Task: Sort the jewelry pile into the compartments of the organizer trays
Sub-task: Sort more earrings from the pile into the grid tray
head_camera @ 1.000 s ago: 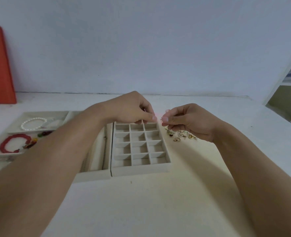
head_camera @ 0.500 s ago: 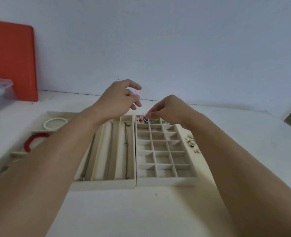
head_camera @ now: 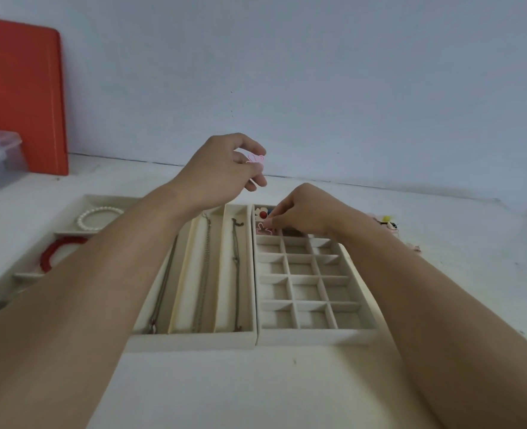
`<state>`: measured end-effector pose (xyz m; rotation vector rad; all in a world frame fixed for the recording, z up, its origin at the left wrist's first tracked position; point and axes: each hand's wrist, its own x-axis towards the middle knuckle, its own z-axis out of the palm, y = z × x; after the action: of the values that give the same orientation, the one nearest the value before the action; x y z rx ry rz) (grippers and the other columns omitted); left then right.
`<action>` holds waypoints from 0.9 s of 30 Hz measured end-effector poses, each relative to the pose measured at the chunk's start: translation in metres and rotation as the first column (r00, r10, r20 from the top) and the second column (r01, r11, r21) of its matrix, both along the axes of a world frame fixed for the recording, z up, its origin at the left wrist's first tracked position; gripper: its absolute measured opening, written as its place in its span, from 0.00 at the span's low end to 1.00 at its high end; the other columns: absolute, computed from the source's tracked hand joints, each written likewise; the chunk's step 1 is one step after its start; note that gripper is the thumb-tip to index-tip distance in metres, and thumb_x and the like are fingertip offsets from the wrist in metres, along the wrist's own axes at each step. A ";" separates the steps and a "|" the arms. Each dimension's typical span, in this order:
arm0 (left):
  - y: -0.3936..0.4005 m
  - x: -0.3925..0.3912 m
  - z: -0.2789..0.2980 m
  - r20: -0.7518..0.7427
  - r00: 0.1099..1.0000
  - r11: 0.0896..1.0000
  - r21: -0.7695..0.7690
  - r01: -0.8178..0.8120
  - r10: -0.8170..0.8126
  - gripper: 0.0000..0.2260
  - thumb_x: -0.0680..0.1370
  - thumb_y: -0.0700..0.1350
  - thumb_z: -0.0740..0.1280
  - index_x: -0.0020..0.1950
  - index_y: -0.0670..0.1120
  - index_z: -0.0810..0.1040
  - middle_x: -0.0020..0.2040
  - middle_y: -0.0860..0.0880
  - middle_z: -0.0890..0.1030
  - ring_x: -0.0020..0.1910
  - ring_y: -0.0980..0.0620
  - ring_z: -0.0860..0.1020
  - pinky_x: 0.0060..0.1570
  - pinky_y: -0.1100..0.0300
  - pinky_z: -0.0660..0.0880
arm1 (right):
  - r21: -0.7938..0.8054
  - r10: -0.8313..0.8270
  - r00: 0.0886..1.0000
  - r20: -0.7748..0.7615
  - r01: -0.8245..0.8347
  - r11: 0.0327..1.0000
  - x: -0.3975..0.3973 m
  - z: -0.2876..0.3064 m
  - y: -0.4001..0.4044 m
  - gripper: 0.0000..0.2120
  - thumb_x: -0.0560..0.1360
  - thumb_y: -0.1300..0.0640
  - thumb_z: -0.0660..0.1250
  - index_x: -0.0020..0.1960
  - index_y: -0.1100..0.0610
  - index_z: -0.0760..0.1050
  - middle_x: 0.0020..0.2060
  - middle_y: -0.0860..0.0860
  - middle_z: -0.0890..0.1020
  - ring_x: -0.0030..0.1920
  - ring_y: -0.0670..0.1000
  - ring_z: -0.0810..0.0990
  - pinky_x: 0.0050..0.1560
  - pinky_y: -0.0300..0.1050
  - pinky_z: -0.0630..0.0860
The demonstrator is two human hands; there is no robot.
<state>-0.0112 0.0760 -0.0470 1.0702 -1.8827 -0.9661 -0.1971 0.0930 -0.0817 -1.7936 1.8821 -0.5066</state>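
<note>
Pink flower earring [head_camera: 263,228] goes into the grid tray [head_camera: 311,335], second row, left cell; our right hand [head_camera: 305,212] pinches it. We lower, then release. Our left hand [head_camera: 222,171] pinches its twin [head_camera: 256,158] above.

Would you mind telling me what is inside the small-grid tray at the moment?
The small-grid tray holds a white flower piece with a red centre in its far-left cell and a pink piece just nearer. The right hand covers the other far cells; the near rows look empty.
</note>
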 end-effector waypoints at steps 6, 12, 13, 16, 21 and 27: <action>0.002 -0.003 -0.001 0.023 1.000 1.000 -0.011 -0.001 0.001 0.08 0.81 0.42 0.66 0.59 0.49 0.79 0.41 0.51 0.87 0.38 0.57 0.83 0.44 0.64 0.77 | 0.039 0.015 0.997 -0.073 -0.012 0.999 0.002 0.000 0.001 0.10 0.71 0.46 0.77 0.44 0.53 0.88 0.21 0.34 0.75 0.31 0.38 0.75 0.36 0.37 0.67; 0.004 -0.004 -0.002 0.053 0.999 1.000 -0.015 0.014 -0.013 0.07 0.81 0.42 0.66 0.58 0.49 0.80 0.41 0.51 0.87 0.40 0.55 0.84 0.53 0.49 0.79 | 0.057 0.009 0.989 -0.144 -0.001 0.998 0.006 0.001 0.002 0.12 0.73 0.46 0.76 0.50 0.52 0.87 0.28 0.39 0.78 0.35 0.44 0.73 0.35 0.38 0.68; 0.004 -0.005 -0.002 0.056 0.998 1.000 -0.017 0.015 -0.014 0.07 0.81 0.42 0.66 0.58 0.49 0.80 0.41 0.51 0.87 0.41 0.55 0.84 0.54 0.49 0.79 | 0.058 0.006 0.985 -0.172 0.004 0.998 0.007 0.002 0.001 0.12 0.73 0.47 0.76 0.51 0.53 0.87 0.31 0.42 0.78 0.36 0.44 0.74 0.36 0.38 0.68; 0.004 -0.005 -0.002 0.063 0.998 1.000 -0.018 0.016 -0.015 0.06 0.81 0.42 0.67 0.56 0.48 0.80 0.41 0.51 0.87 0.41 0.55 0.84 0.54 0.48 0.79 | 0.046 -0.020 0.974 -0.225 0.031 0.998 0.009 0.005 0.001 0.08 0.74 0.49 0.75 0.48 0.52 0.87 0.33 0.46 0.81 0.36 0.47 0.77 0.41 0.41 0.74; 0.003 -0.005 -0.005 0.035 0.999 1.000 -0.004 -0.008 0.008 0.06 0.80 0.46 0.69 0.50 0.44 0.76 0.42 0.52 0.87 0.42 0.53 0.85 0.50 0.53 0.79 | -0.028 -0.044 0.977 -0.207 0.039 0.999 0.001 0.016 0.005 0.02 0.73 0.49 0.75 0.44 0.46 0.86 0.22 0.43 0.77 0.25 0.45 0.74 0.37 0.41 0.74; -0.001 -0.004 -0.010 0.088 0.995 0.998 -0.041 -0.052 0.056 0.07 0.75 0.49 0.76 0.44 0.45 0.85 0.43 0.54 0.87 0.45 0.61 0.83 0.45 0.70 0.74 | -0.142 -0.056 0.994 -0.089 0.043 0.989 -0.006 0.028 0.011 0.01 0.73 0.51 0.75 0.43 0.46 0.86 0.36 0.46 0.85 0.25 0.42 0.74 0.36 0.40 0.73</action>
<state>-0.0148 0.0747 -0.0574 1.1522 -1.9259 -0.8611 -0.2033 0.1041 -0.0532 -1.8927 2.0028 -0.5968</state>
